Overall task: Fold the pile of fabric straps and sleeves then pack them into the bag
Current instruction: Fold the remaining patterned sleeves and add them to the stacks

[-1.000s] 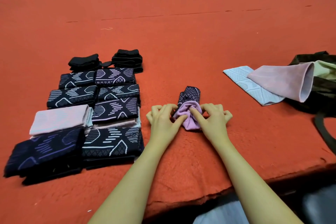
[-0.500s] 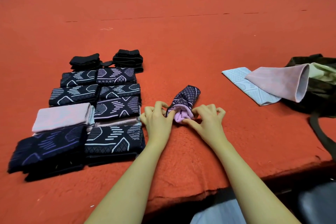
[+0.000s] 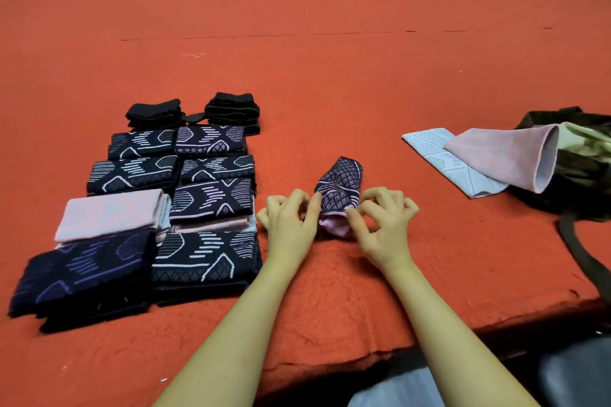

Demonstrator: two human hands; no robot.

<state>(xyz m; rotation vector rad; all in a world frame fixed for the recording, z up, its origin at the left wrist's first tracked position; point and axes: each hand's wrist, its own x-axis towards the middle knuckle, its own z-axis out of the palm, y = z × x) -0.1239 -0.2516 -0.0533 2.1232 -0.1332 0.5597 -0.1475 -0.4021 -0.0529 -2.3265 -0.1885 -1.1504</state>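
1. Sleeve (image 3: 339, 190), dark with lilac diamond print, lies on the red bench (image 3: 330, 59) just right of centre, pointing toward 12 o'clock; its lilac lining shows at the near end.
2. Left hand (image 3: 291, 225) at the sleeve's 9 o'clock side: fingers curled, thumb and fingertips pinching the near left edge.
3. Right hand (image 3: 383, 225) at its 3 o'clock side: grip likewise pinched on the near right edge, other fingers curled above.
4. Folded stack (image 3: 158, 201) at 9 o'clock of the hands: dark patterned pieces in two columns, a pink one among them, black ones at the far end.
5. Bag (image 3: 575, 182) at 3 o'clock, near the bench's right edge, dark, its strap trailing toward 6 o'clock.
6. Pink sleeve (image 3: 502, 155) lies partly on the bag and overlaps a pale blue sleeve (image 3: 439, 155), both unfolded.
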